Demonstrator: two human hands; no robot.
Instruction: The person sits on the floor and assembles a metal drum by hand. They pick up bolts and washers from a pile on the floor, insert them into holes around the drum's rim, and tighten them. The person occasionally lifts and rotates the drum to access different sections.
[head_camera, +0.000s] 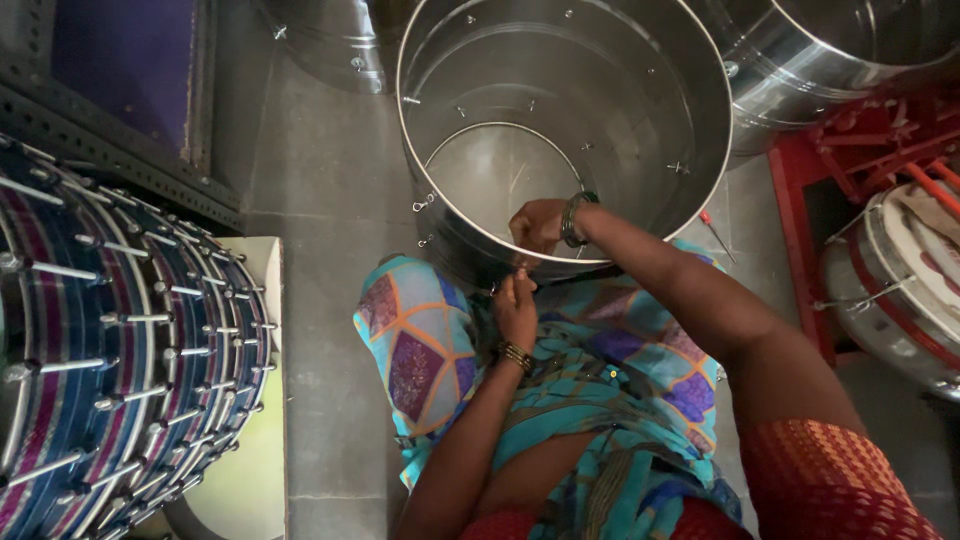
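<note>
Steel drum shell (560, 120) stands open before our knees, its near rim between both hands. Our right hand (540, 225) reaches over inside the rim, our left hand (516, 305) pinches at the outer wall; what each grips we cannot tell. A red-handled screwdriver (716, 234) lies right, finished drums (120, 350) stacked left.

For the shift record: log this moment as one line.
left hand: outside steel drum shell at near rim | right hand: inside that rim | red-handled screwdriver: on floor | stacked drums: left
</note>
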